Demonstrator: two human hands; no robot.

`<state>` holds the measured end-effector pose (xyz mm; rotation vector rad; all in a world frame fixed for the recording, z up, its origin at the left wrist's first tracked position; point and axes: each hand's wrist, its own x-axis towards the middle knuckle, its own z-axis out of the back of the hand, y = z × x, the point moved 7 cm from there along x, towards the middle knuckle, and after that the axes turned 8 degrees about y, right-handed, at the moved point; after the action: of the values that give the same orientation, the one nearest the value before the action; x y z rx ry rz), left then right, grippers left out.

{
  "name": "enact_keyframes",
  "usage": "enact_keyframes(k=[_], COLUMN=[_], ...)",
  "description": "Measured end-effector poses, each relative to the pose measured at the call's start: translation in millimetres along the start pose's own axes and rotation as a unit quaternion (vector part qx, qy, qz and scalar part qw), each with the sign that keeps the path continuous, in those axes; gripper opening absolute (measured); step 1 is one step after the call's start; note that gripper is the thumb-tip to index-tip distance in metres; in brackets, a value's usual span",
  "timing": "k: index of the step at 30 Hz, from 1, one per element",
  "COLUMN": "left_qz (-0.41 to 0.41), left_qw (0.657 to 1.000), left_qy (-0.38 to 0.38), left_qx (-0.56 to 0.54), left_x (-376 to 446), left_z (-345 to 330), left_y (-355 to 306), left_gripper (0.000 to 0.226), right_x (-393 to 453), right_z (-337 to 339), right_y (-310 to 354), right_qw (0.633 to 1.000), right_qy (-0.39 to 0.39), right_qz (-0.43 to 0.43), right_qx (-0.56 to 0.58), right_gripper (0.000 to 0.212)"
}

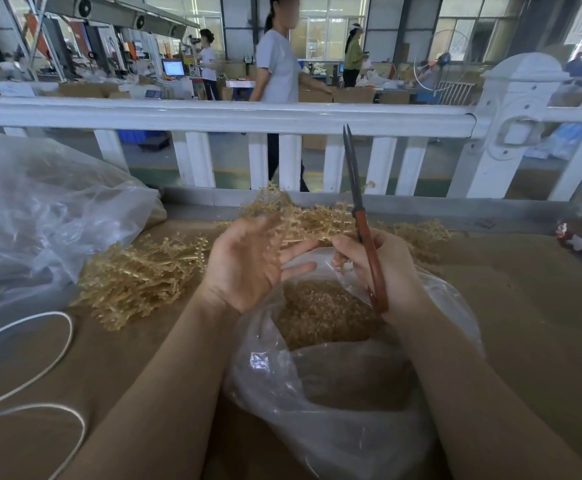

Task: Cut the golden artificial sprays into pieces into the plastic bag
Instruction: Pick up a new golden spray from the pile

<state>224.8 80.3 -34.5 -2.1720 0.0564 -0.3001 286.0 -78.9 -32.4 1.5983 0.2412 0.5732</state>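
Head view: sprays point(151, 271) beside open left hand point(244, 261), untouched.

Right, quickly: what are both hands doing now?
Left hand: open, fingers spread, holding nothing.
Right hand: gripping the red-handled metal scissors, blades together, pointing up.

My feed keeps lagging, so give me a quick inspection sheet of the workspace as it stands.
Surface: brown table, bare at right.
Job's things: golden sprays piled left and behind the hands; plastic bag open, cut pieces inside; scissors blades closed, pointing up.
Clutter: large clear bag at left; small star ornament at far right.
Hands: left hand open, empty, above the bag; right hand grips the scissors.
Cables: white cord looped at lower left.
Surroundings: white railing; people walking behind it.
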Motion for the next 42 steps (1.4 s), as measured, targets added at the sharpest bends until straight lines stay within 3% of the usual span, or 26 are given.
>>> enact_keyframes(k=[3,5,7,9,12,14,16,19,22,23,28,32,37,42], left_qz=[0.094,0.143,0.161,0.155,0.126,0.114,0.112,0.116,0.087,0.076,0.043,0.054,0.063,0.060], left_qw=[0.995,0.981,0.967,0.959,0.964,0.964,0.962,0.958,0.960,0.962,0.966,0.966,0.971,0.980], left_qy=[-0.026,-0.034,-0.041,-0.060,-0.071,-0.060,-0.058,-0.062,-0.078,-0.085,-0.093,-0.079,-0.071,-0.097], left_qx=[0.039,0.122,0.194,0.231,0.225,0.232,0.242,0.256,0.252,0.247,0.236,0.239,0.219,0.166], left_x=[-2.4,-1.7,0.0,2.3,4.1,5.2,6.0,6.2,6.0,6.7,7.6,6.7,4.2,1.6], left_z=[6.1,2.3,-2.8,-5.1,-6.1,-6.6,-6.8,-10.4,-14.9,-14.2,-14.4,-16.6,-18.3,-10.1], left_y=[12.2,20.2,24.3,24.8,20.3,17.3,16.1,19.4,19.3,19.5,19.1,18.9,18.8,15.6], left_gripper=[0.110,0.111,0.091,0.066,0.045,0.020,0.009,0.027,0.065,0.066,0.035,0.046,0.022,0.028], right_x=[0.9,0.8,-0.5,-0.6,-1.7,-2.9,-3.7,-2.7,-2.5,-2.1,-0.5,-1.5,-3.1,-0.6], right_z=[-0.1,-1.1,-5.0,-8.6,-7.0,-5.7,-5.5,-4.3,-5.1,-5.7,-8.1,-6.7,-10.2,-7.0], right_y=[-1.2,-1.7,1.2,2.8,3.5,4.3,4.2,4.5,6.6,7.0,5.4,6.0,9.2,8.9], right_qw=[1.000,0.999,0.996,0.996,0.999,0.999,0.999,0.999,1.000,0.999,0.999,1.000,0.999,0.998], right_qy=[-0.007,-0.006,0.002,0.014,0.023,0.036,0.040,0.019,0.021,0.025,0.042,0.025,0.033,0.039], right_qz=[-0.009,-0.001,0.008,0.008,0.008,0.011,0.005,0.003,0.013,0.018,0.017,0.018,0.029,0.040], right_qx=[-0.020,-0.052,-0.091,-0.093,-0.047,-0.032,-0.025,-0.026,-0.019,-0.016,0.014,-0.002,-0.016,0.018], right_gripper=[0.010,0.019,0.028,0.023,0.016,0.020,0.022,0.022,0.013,0.011,0.009,0.018,0.036,0.022])
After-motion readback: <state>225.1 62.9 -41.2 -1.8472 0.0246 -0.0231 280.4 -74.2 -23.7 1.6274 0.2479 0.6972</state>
